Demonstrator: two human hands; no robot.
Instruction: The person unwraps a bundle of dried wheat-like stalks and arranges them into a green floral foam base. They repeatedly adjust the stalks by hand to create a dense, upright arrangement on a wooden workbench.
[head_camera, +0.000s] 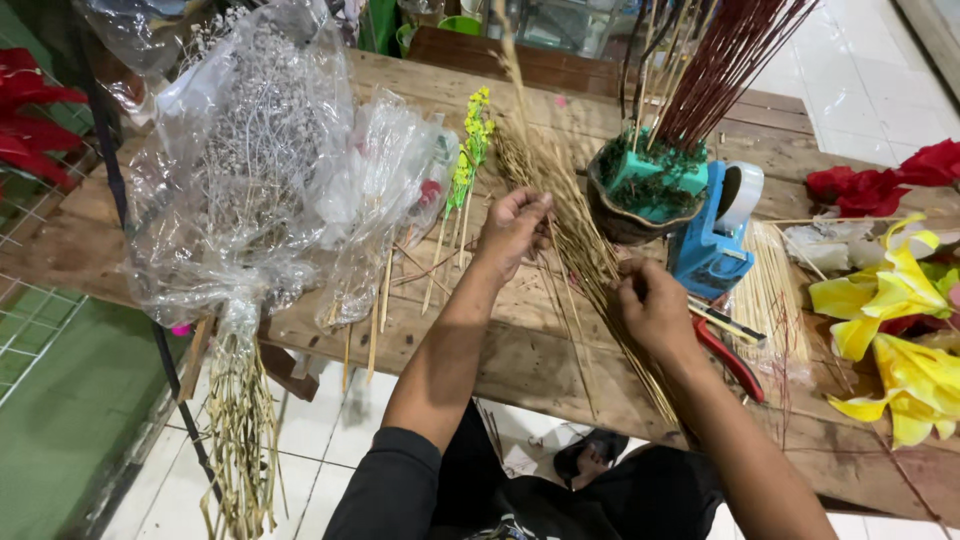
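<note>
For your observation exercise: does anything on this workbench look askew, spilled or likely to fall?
Yes. The wrapped dried bundle hangs over the table edge, its stems dangling toward the floor. Thin sticks lie scattered beside it. Both hands, left and right, hold grass stalks.

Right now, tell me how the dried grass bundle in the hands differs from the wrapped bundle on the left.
The dried grass bundle is bare, tan and thin, gripped by both the left hand and the right hand. The wrapped bundle is pale grey, bushier, sleeved in clear plastic and untouched. Both lie on the wooden table, stems overhanging its near edge.
</note>
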